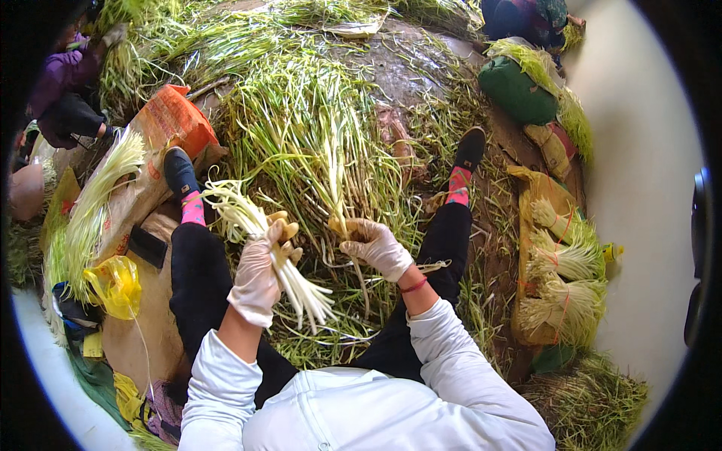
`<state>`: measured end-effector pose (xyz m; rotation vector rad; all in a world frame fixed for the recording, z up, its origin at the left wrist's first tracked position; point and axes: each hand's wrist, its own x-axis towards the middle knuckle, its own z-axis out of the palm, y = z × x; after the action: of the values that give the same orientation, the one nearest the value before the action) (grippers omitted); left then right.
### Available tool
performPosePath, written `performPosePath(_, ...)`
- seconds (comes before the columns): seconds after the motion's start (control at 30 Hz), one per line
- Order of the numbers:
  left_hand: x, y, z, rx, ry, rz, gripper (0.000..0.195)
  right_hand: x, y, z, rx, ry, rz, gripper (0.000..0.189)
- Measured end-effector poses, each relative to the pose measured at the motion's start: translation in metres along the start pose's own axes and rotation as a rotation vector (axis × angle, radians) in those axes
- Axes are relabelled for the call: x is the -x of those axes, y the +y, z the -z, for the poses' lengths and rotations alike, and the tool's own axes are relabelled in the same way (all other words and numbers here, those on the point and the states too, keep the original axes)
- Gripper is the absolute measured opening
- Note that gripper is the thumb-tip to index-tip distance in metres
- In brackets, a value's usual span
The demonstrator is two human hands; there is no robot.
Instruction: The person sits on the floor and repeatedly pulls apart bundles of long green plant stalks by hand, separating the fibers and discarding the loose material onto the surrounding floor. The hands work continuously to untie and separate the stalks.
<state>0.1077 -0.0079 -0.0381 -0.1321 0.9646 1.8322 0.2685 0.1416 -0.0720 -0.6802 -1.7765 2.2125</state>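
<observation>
My left hand point(260, 265), in a pale thin glove, grips a bundle of cleaned white-stemmed shoots point(296, 287), perhaps garlic chives. Their white ends point down and right, and the thin tops spread to the upper left. Beside it, my gloved right hand point(375, 242) pinches one untrimmed stalk point(337, 197) between thumb and fingers. That stalk's leaves run up over a large loose heap of yellow-green shoots point(299, 113) between my legs. Its pale lower end hangs below the hand.
Tied bundles of white shoots point(564, 259) lie on a yellow sack at right. A green sack point(516, 93) stands farther back. On the left are an orange-white sack point(163, 127), loose cleaned shoots point(104, 197), a yellow plastic bag point(117, 286) and a dark phone-like object point(148, 247). Two other people sit at the upper corners.
</observation>
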Motion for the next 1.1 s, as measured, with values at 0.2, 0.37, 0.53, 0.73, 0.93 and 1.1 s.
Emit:
performPosePath(0.2, -0.004, -0.021, -0.010, -0.181, -0.100, -0.100, 0.021, 0.041, 0.023, -0.024, 0.152, 0.031, 0.164, 0.043)
performPosePath(0.37, -0.007, -0.034, -0.005, -0.377, -0.119, -0.016, 0.020, 0.049, 0.024, -0.033, 0.206, -0.002, 0.017, 0.036)
performPosePath(0.53, -0.008, -0.041, -0.001, -0.313, -0.169, -0.011, 0.018, 0.023, 0.018, -0.046, -0.246, 0.150, -0.053, 0.021)
performPosePath(0.73, -0.004, -0.037, -0.009, -0.121, -0.038, -0.053, 0.020, 0.031, 0.042, -0.044, -0.484, 0.376, -0.040, 0.014)
performPosePath(0.93, -0.014, -0.011, 0.005, -0.200, -0.094, -0.178, 0.020, 0.069, 0.056, 0.018, -0.470, 0.727, -0.008, 0.016)
performPosePath(1.1, -0.005, 0.016, 0.010, -0.479, 0.043, -0.238, 0.029, 0.057, 0.027, 0.043, -0.099, 0.657, 0.249, 0.017)
